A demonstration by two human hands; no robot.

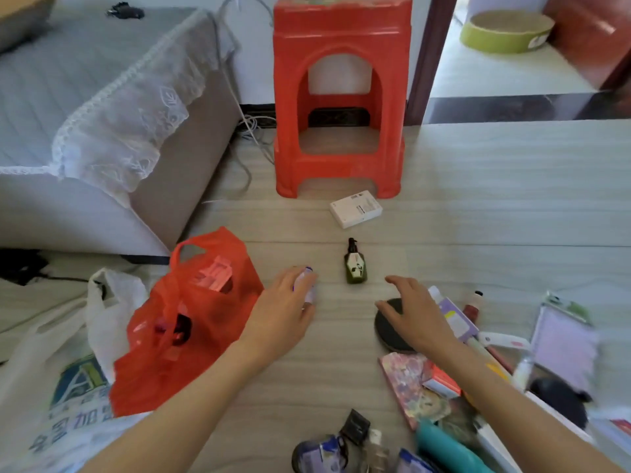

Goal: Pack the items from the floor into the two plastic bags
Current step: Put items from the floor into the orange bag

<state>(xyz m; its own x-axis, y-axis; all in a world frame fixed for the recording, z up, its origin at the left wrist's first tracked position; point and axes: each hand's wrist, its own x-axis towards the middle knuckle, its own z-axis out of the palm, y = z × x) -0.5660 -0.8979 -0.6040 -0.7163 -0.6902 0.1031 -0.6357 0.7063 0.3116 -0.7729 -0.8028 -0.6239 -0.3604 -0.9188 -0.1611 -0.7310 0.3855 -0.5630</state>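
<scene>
A red plastic bag (pixel 191 322) lies open on the floor at the left, with a pink box and dark items inside. Beside it lies a white plastic bag (pixel 68 380) with blue print. My left hand (pixel 283 312) grips a small white and purple item (pixel 305 285) just right of the red bag. My right hand (pixel 416 315) hovers with spread fingers over a black round disc (pixel 387 327). A small green pump bottle (pixel 355 266) stands between the hands. A white box (pixel 355 209) lies farther back.
A red plastic stool (pixel 341 97) stands behind the white box. A sofa with a lace cover (pixel 112 124) fills the left. Several loose items, among them a teal bottle (pixel 447 448), a floral booklet (pixel 409 384) and a lilac packet (pixel 563 346), crowd the floor at right.
</scene>
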